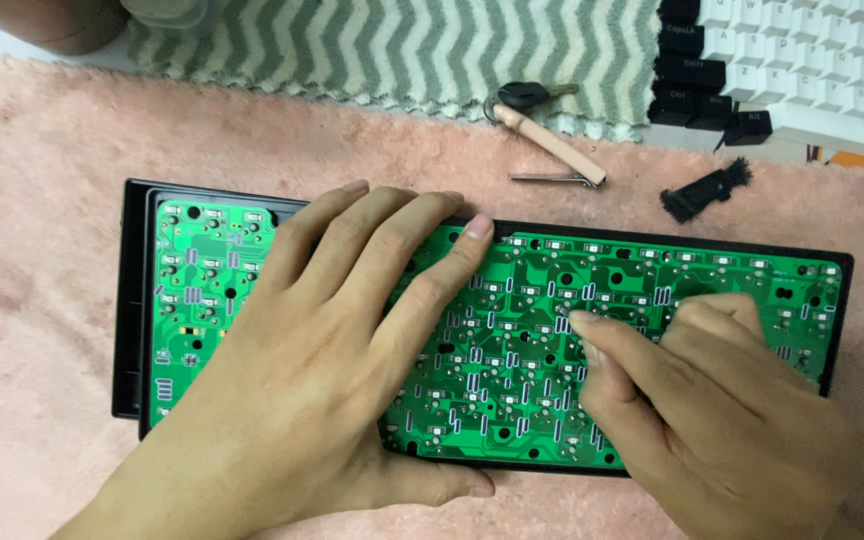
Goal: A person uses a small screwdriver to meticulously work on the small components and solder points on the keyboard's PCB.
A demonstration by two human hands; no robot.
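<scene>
Head view looks straight down on our two hands at work over a green circuit board (512,330) seated in a long black keyboard case (132,300), which lies across the middle of a pink fuzzy mat (42,200).

Nearest us, at 5 o'clock, our right hand (722,420) is curled narrow, thumb and forefinger pinched together, their tips touching the board near its centre; whether anything tiny sits between them we cannot tell. At 7 o'clock our left hand (322,370) lies flat and wide, fingers spread, palm pressing the left half of the board and holding nothing.

Beyond the case, toward 12 o'clock, a key with a black head and a pale pink strap (547,125) lies on the mat beside small metal tweezers (552,179). At 1 o'clock sits a small black brush (707,190). Farther still, a grey-and-white zigzag cloth (402,50) spans the top, and at 2 o'clock a keyboard with white and black keycaps (802,50) rests.
</scene>
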